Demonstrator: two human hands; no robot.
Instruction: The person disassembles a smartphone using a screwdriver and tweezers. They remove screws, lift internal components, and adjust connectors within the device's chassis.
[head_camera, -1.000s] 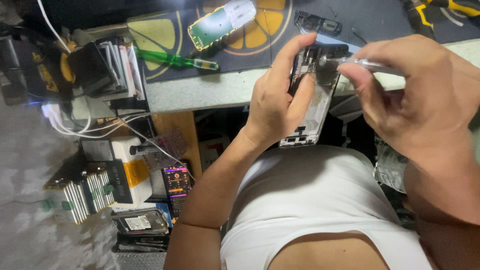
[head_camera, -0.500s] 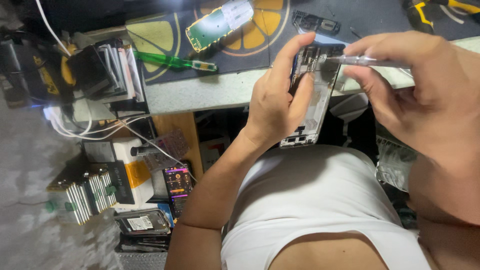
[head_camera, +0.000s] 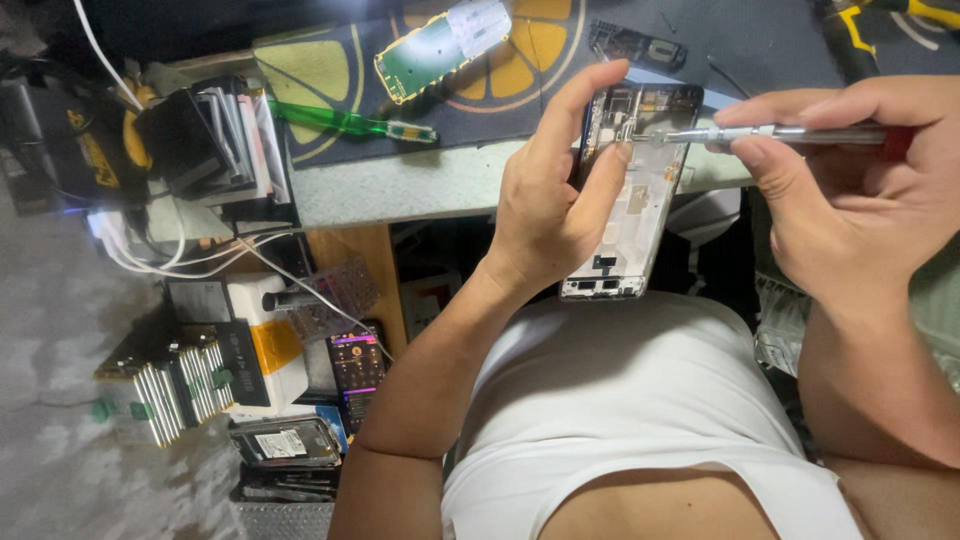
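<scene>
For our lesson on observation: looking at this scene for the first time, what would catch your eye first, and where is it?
At centre, the left hand holds an opened phone frame upright over the lap, while the right hand sets a slim screwdriver against its upper part. Behind, a green circuit board lies brightly lit on the citrus-patterned mat.

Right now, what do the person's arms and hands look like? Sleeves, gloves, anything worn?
Both arms are bare from the shoulder down: no sleeves show. The left hand and right hand wear no gloves, and no rings, watch or wristbands show. Fingernails are short and unpainted. The only clothing in view is a white sleeveless top over the torso. No markings or cables on either arm.
</scene>
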